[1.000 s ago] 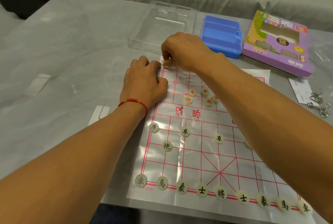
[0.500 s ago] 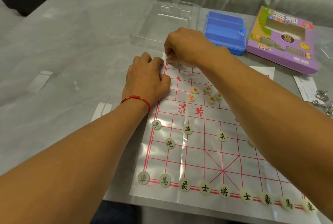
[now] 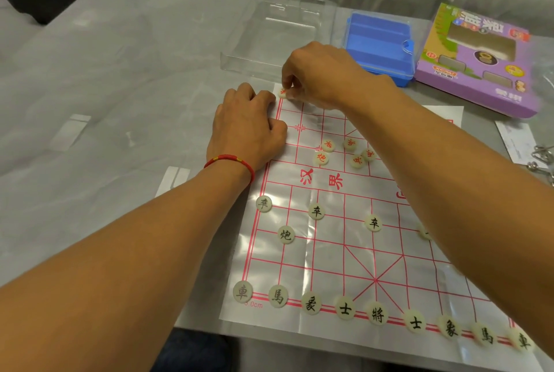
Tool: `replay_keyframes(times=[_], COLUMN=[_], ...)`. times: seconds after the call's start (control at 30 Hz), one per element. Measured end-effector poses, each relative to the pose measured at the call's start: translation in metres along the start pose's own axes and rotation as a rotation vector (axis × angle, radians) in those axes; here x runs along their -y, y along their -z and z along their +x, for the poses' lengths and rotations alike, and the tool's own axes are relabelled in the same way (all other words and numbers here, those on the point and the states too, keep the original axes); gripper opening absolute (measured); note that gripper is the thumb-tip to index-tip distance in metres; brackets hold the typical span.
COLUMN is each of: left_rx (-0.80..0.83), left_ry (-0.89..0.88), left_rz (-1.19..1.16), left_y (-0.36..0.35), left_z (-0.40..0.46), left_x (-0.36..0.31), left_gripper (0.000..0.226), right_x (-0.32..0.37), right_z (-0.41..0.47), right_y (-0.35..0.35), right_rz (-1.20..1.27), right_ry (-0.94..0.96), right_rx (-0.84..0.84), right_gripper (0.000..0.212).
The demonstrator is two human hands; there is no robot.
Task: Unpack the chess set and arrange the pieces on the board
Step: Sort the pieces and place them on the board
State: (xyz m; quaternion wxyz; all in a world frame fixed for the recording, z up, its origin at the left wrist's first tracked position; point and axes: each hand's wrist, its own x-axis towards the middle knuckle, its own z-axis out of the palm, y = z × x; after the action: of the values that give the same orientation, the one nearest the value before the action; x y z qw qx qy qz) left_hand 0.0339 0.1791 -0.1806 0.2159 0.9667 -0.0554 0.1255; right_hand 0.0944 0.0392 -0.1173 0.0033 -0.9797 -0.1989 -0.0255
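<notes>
I am in the middle of laying out the red side. My right hand reaches to about eleven o'clock on the thin white plastic-sheet board with its pink-red grid. Its fingertips are curled down at a small cream disc with a red character sitting on the board's far-left corner point. Whether they pinch it or only touch it I cannot tell. My left hand, with a red cord bracelet at the wrist, rests in a loose fist on the board's left edge at about ten o'clock. I see nothing in it, and I judge that it is pinning the sheet flat.

The black side looks finished. Nine black-lettered discs run along the near edge at six o'clock, and more stand on the rows above. A loose cluster of red-lettered discs waits near twelve o'clock, not yet on its points.

The next move calls for releasing the corner disc squarely on its crossing, then taking one from the cluster without dragging the sheet.

The readable writing includes 汉界 in red at mid-board, 將, 士, 馬 and 車 on the near row, 炮 on a disc at the left, and "0cm" printed at the near-left corner. The purple cardboard box at one o'clock carries print too blurred to read. A blue plastic case and a clear plastic tray lie beside it.
</notes>
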Motion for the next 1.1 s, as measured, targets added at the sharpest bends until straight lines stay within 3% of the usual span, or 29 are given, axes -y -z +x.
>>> replay_keyframes(times=[0.6, 0.7, 0.87, 1.1], left_rx=[-0.017, -0.007, 0.005, 0.010], left_ry=[-0.013, -0.014, -0.040, -0.026], left_rz=[-0.007, -0.013, -0.021, -0.028], left_y=[-0.001, -0.001, 0.001, 0.002], left_z=[0.000, 0.001, 0.000, -0.001], left_x=[0.002, 0.001, 0.001, 0.002], left_gripper=[0.044, 0.044, 0.046, 0.045], right_x=[-0.004, -0.011, -0.022, -0.025], right_z=[-0.006, -0.032, -0.098, -0.103], right_y=[0.004, 0.021, 0.041, 0.015], right_rz=[-0.010, 0.027, 0.178, 0.165], right_ry=[0.017, 0.029, 0.058, 0.103], right_rx=[-0.044, -0.069, 0.070, 0.196], right_gripper=[0.033, 0.027, 0.019, 0.032])
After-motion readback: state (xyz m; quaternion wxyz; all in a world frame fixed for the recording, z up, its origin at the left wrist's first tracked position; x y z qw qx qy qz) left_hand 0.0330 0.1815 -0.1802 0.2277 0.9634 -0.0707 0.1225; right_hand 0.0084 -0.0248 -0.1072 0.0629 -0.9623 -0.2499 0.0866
